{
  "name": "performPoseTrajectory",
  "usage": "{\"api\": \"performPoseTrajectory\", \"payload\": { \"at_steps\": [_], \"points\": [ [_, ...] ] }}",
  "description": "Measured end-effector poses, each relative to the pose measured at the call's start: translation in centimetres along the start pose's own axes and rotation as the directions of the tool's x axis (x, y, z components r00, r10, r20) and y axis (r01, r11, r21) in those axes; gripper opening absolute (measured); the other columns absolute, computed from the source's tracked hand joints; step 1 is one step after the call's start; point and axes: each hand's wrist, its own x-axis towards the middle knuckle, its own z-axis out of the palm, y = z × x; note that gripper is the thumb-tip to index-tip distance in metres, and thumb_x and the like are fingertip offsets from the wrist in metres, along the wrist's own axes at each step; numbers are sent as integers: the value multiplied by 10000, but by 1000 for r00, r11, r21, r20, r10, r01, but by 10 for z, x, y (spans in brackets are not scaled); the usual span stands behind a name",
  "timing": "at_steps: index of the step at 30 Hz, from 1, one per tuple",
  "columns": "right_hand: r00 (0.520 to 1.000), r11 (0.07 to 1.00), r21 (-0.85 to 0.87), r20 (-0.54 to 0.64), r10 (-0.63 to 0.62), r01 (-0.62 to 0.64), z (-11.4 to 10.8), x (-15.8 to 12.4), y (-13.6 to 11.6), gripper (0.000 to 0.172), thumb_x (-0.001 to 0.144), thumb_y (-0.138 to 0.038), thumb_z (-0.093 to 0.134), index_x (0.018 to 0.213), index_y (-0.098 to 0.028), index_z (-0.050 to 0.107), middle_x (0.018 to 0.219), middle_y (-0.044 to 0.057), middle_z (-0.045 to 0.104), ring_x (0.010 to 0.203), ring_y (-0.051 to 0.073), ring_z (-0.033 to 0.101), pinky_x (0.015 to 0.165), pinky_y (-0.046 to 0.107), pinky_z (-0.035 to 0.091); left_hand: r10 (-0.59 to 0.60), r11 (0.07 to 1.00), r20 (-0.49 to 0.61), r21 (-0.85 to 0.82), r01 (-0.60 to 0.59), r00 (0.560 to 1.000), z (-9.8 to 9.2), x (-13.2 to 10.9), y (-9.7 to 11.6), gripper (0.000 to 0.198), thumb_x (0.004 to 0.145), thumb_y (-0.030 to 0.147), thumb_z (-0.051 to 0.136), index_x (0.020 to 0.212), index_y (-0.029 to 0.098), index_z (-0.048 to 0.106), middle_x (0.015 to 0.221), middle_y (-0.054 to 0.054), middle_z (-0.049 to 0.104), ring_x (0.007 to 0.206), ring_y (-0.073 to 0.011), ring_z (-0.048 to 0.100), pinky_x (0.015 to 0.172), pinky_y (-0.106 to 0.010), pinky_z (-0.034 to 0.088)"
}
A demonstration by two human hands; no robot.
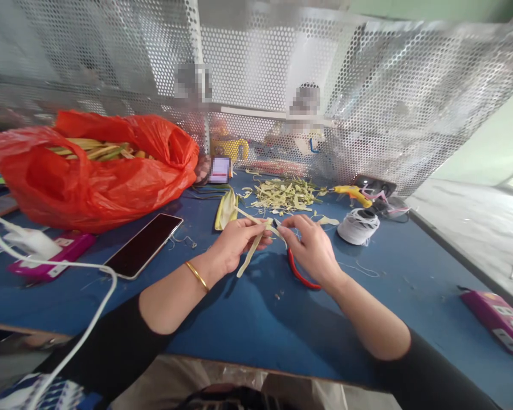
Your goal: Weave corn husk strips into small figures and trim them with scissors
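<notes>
My left hand (235, 242), with a gold bangle on its wrist, pinches a pale yellow-green leaf strip (251, 250) above the blue table (248, 313). The strip hangs down from the fingers and also runs up to the left. My right hand (310, 245) is closed round red-handled scissors (299, 273), whose tip meets the strip between the two hands. Both hands are close together near the table's middle.
A red plastic bag (89, 171) of leaf strips lies at the left. A black phone (143, 245), a pink box (53, 256) and a white cable (68, 267) lie near it. Cut scraps (284, 193), a yellow glue gun (353, 195), a white thread spool (358, 226) and another pink box (498, 319) are around. A perforated metal screen (367, 85) backs the table.
</notes>
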Motion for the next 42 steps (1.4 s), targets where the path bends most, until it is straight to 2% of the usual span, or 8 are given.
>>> {"api": "performPoseTrajectory", "payload": {
  "at_steps": [5,13,17,24,27,32,36,42],
  "points": [
    [935,904,332,314,163,-269,10,1,2,339,858,-486,505,675,-202,495,585,-45,477,552,114,408,524,243,307,-14,999,45,47,12,999,0,1,-1,122,771,199,688,688,122,641,607,-29,652,494,-107,602,477,-211,484],
    [940,965,205,329,90,-164,10,-3,-3,214,841,-339,484,681,-199,506,605,-30,501,576,116,410,553,240,312,103,962,179,232,-144,979,-4,1,-8,358,542,367,848,695,125,635,524,61,504,409,-25,362,376,-179,190],
    [922,952,244,379,82,-185,1,1,-3,254,856,-350,453,665,-196,519,605,-22,523,583,120,437,568,245,334,99,955,179,261,-144,979,-3,0,-5,362,556,385,838,645,127,600,464,90,413,381,-5,253,392,-200,116],
    [829,859,424,560,1,-287,-19,10,3,268,823,-332,502,601,-184,524,600,-6,572,607,130,531,626,261,417,25,974,137,221,-55,990,-1,0,0,360,522,312,857,578,146,544,426,99,370,362,-1,225,387,-203,80],
    [865,887,393,502,12,-240,-20,12,8,303,860,-360,481,624,-183,550,611,-1,586,620,133,543,638,268,429,5,979,175,201,-41,985,-4,0,3,324,542,305,845,598,139,572,439,96,366,364,2,212,387,-194,72],
    [983,921,372,175,55,-118,-11,13,16,209,873,-342,505,905,-183,637,864,42,684,834,173,616,768,313,471,-56,986,239,168,16,969,-6,-1,5,346,659,446,750,661,124,621,532,17,509,377,-14,292,378,-188,84],
    [952,934,357,285,-109,0,-9,11,13,170,860,-299,543,920,-190,659,914,41,709,863,172,631,786,308,475,-52,982,216,187,11,975,-5,-1,3,362,633,452,764,610,148,568,509,32,489,371,-19,299,379,-193,87],
    [945,949,277,322,54,-149,-13,12,13,226,845,-285,539,658,-184,618,565,-25,600,578,122,538,577,235,396,28,957,202,277,-85,979,-5,0,-2,205,624,299,742,604,130,628,443,64,410,357,-9,227,390,-216,67]
  ]
}}
